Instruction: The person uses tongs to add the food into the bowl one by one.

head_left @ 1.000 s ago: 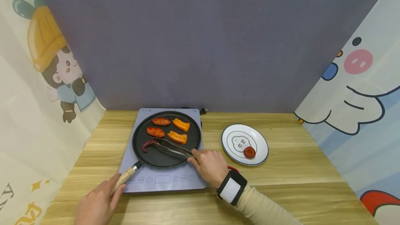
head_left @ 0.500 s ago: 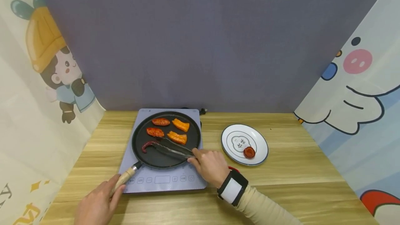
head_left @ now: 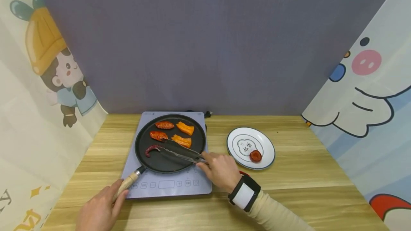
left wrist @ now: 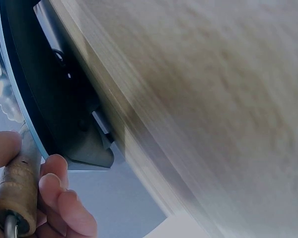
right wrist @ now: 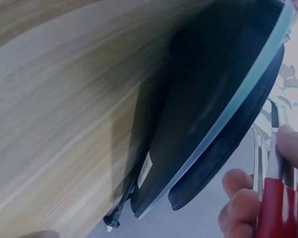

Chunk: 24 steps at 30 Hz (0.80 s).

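Observation:
My left hand (head_left: 99, 206) grips the wooden handle (head_left: 126, 184) of a black flat frying pan (head_left: 170, 165). In my right hand (head_left: 223, 172) I hold metal tongs (head_left: 196, 160) with red grips (right wrist: 277, 210), seen in the right wrist view. The tongs' arms are spread over the pan. One tip is by the dark red octopus tentacle (head_left: 151, 149); whether it touches cannot be told. The other tip is beside a scored red-orange piece (head_left: 158, 135). Another scored piece (head_left: 165, 125) and two orange pieces (head_left: 185, 128) lie farther back in the pan.
The pan stands on a grey induction cooker (head_left: 173, 190) with its buttons along the front. To the right, a white plate (head_left: 266, 143) with a blue rim bears one round reddish-brown piece (head_left: 255, 156). A dark power plug (head_left: 208, 114) lies behind the cooker on the wooden table (head_left: 308, 202).
The tongs' arms have spread wider apart, and my right hand has shifted slightly to the right. The tentacle stays in the pan. My left hand keeps its hold on the handle.

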{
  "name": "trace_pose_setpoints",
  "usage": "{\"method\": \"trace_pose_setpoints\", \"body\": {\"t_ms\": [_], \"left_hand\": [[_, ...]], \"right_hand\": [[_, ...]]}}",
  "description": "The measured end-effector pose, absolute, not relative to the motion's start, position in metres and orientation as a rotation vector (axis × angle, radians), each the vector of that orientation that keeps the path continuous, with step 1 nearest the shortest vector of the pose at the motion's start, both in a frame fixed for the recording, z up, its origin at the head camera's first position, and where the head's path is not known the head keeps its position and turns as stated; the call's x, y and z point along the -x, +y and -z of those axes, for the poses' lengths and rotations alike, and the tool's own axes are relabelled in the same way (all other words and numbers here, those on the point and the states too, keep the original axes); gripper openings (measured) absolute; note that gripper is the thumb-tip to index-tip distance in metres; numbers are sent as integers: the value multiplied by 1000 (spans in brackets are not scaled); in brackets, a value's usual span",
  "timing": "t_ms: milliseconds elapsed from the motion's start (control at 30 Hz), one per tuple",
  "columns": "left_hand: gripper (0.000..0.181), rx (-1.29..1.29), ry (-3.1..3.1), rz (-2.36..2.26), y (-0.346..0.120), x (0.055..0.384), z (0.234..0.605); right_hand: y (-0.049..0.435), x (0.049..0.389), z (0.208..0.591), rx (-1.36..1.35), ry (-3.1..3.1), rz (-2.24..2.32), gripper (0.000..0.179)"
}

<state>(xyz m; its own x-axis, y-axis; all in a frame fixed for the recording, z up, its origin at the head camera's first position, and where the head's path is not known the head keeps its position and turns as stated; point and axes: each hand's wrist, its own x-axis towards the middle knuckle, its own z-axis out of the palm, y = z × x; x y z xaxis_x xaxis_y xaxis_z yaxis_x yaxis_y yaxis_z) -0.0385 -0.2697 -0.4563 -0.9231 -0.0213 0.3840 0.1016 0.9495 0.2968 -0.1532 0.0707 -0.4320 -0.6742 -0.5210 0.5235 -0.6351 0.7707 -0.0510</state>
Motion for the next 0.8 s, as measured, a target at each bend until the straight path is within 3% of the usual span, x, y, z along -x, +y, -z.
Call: {"method": "trace_pose_setpoints", "body": {"t_ms": [800], "left_hand": [[40, 49, -2717, 445, -269, 37, 454]], "right_hand": [[105, 146, 435, -774, -2512, -316, 33]]}}
